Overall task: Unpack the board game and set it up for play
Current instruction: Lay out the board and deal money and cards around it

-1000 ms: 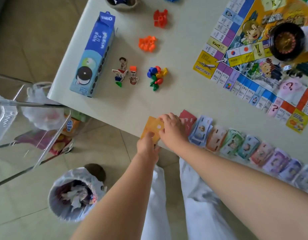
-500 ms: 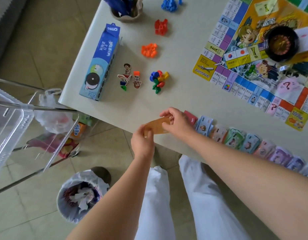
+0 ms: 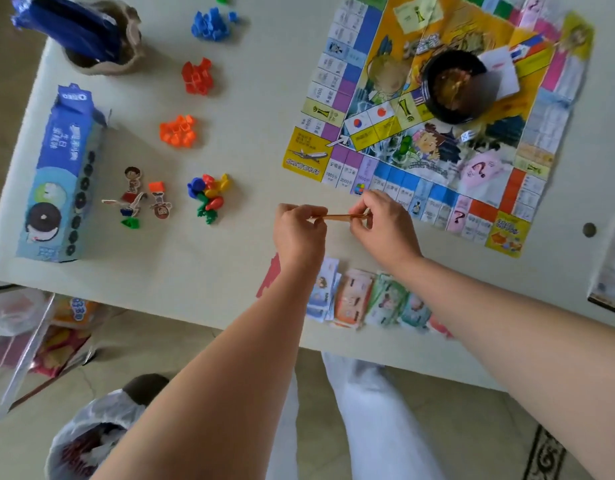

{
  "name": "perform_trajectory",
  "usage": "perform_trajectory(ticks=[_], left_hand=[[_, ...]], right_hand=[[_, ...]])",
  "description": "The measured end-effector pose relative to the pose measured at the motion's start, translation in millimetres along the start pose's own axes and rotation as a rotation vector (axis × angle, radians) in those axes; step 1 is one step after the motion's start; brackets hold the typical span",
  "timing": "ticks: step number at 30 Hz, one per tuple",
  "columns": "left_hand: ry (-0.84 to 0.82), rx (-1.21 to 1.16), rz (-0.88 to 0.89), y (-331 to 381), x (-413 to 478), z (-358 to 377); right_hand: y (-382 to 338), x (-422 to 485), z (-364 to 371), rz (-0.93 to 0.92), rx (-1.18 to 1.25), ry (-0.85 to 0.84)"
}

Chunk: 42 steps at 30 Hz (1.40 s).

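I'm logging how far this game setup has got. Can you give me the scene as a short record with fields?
hands: left hand and right hand each pinch an end of the orange notes, edge-on above the table
board: board unfolded at far right, black wheel on it
money: money piles in a row along the near edge, partly under the arms
houses: blue pile, red pile, orange pile, apart
pieces: mixed tokens beside cardboard figures
other: Oreo box lying at left
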<state>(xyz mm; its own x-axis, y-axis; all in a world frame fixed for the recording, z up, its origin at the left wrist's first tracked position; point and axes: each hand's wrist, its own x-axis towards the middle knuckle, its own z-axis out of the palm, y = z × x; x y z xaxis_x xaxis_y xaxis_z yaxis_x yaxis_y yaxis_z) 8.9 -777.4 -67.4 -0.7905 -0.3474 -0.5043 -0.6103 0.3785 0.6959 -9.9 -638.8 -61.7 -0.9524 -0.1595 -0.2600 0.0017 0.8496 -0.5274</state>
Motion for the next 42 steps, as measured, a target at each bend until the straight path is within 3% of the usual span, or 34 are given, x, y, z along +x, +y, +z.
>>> perform_trajectory(ticks=[20,28,31,33,37,40,42], left_hand=[[-0.078,0.195,0.029,16,7,47],[-0.085,0.303,0.137,14,6,45],[-0.022,0.484,0.301,26,6,45],[-0.072,0.461,0.356,37,5,49],[-0.281,0.025,-0.026,71,6,65],[-0.307,-0.091,-0.292,96,14,79],[-0.354,-0.145,-0.352,109,15,84]], right_hand=[[42,16,12,-0.058,-0.082,-0.117],[52,19,5,-0.072,0.033,-0.128],[57,22,-9,-0.093,0.104,-0.164],[63,24,-22,-0.063,0.114,-0.177],[77,30,-44,-0.046,0.085,-0.168],[88,31,-62,-0.052,0.125,-0.188],[97,32,-72,-0.007,0.156,-0.212]])
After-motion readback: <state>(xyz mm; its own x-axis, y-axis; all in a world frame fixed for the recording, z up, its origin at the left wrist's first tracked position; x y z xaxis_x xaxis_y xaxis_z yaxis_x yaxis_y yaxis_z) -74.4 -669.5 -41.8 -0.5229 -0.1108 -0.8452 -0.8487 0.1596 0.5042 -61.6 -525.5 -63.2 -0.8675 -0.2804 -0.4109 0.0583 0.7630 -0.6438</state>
